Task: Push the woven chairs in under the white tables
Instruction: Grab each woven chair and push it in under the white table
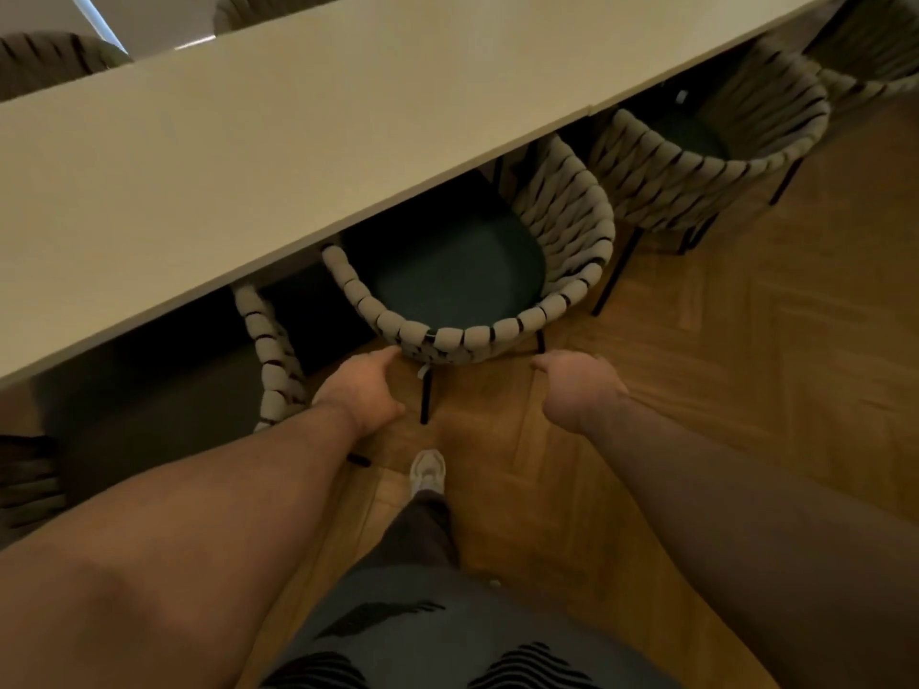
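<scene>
A woven chair [472,336] with a dark green seat stands partly under the long white table [298,141], its curved back towards me. My left hand [363,385] reaches to the back's lower left edge, and its fingertips touch the weave. Just below the back's right side is my right hand [577,385], one finger stretched towards the chair; whether it touches is unclear. Neither hand grips anything. A second woven chair [696,171] sits to the right, half under the adjoining white table [696,42]. Another chair [271,350] to the left is mostly beneath the tabletop.
A further woven chair [870,67] shows at the far right. Two chair backs [45,57] rise behind the table's far side. The floor is wooden parquet [746,365]. My shoe [427,472] is planted just behind the middle chair's black rear leg [425,400].
</scene>
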